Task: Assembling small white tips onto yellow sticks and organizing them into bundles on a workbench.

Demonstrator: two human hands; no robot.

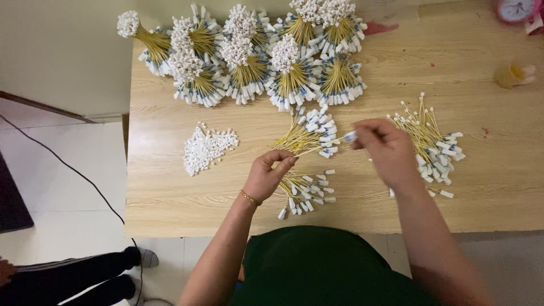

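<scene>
A fan-shaped bundle of yellow cords with white and blue ends sits at the middle of the frame, gripped at its narrow end by the left hand, whose fingers are curled tight around the stems. The right hand, just right of the bundle, pinches a single white-and-blue cord end between thumb and fingertips — it nearly touches the bundle's spread tips. Below the left hand lies a smaller loose bunch on the wooden table. Under and right of the right hand is another scattered bunch. Left of centre, a small heap of white caps lies apart. Along the upper edge — a row of finished tied bundles. A pink clock shows at the upper right corner, and someone's dark-trousered legs at lower left.
</scene>
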